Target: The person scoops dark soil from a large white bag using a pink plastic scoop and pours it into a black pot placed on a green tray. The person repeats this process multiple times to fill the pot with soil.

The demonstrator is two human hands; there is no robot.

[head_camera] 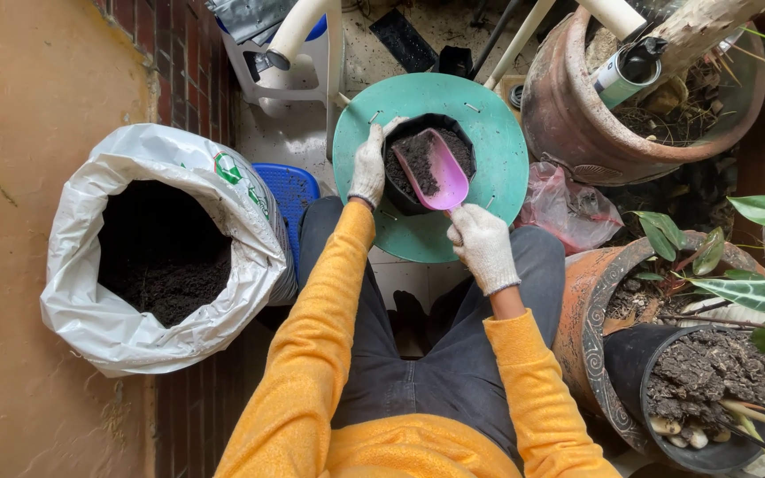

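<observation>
Overhead, head-cam view: a seated person in orange sleeves and dark trousers is working over a round green bench (pixel 498 150) set just beyond the knees. L. hand (pixel 368 166), in a white knit glove, is curling closed around the near-left rim of a small black pot (pixel 398 190) standing upright approx. at the bench centre; the pot is holding dark soil (pixel 418 155) nearly to the rim. R. hand (pixel 483 246), also gloved, is closing on the handle of a pink scoop (pixel 440 173), whose bowl is lying across the pot mouth, touching the soil and pointing away from the person. To the person's left, a white plastic sack (pixel 148 155) is standing open w/ its top rolled down, partly filled w/ the same dark soil, beside a tan wall; a blue perforated crate (pixel 294 190) is sitting between the sack and the left knee. To the right, a large terracotta pot (pixel 568 124) is holding debris, a wooden post and a spray can (pixel 628 69). Nearer the person, a patterned clay pot (pixel 591 301) is carrying green leaves, and a black pot (pixel 630 363) just in front of it is packed w/ clumped soil and pale roots. A crumpled pinkish plastic bag (pixel 568 208) is lying between the bench and the clay pot.
</observation>
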